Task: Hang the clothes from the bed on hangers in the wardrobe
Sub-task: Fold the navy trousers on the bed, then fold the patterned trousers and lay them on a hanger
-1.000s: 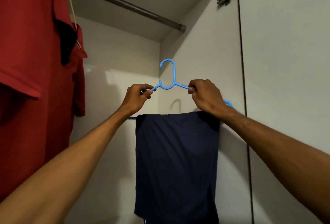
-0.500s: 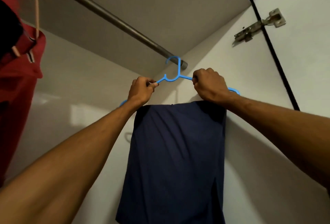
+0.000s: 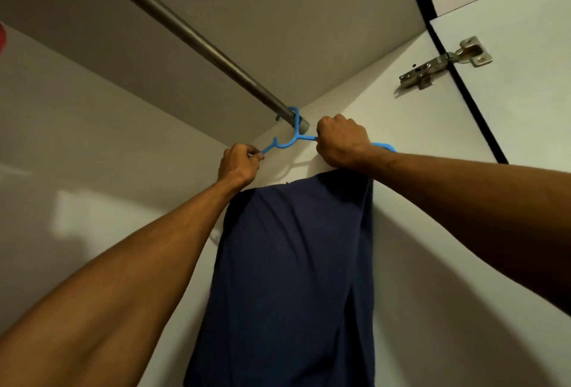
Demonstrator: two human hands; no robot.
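Both arms reach up into the wardrobe's top right corner, under its ceiling. The blue hanger (image 3: 285,143) has its hook looped over the metal rail (image 3: 197,40) right at the rail's far end, just beside the socket where the rail meets the right side wall.

The left hand (image 3: 239,165) pinches the hanger's left shoulder, its fingers (image 3: 254,152) curled tight on the thin plastic. The right hand (image 3: 343,141) is clenched in a fist around the right shoulder, close to the neck; the hanger's rounded right end (image 3: 384,147) pokes out past the wrist.

A dark navy garment (image 3: 293,278) is folded over the hanger's lower bar and hangs straight down between the two forearms, close to the right side wall; its lower end runs out of sight at the bottom. The bar itself is hidden by the hands and cloth.

Higher on the right, a metal hinge (image 3: 445,64) joins the side wall to the open door (image 3: 525,84). A sliver of red cloth (image 3: 2,37) shows at the left edge.
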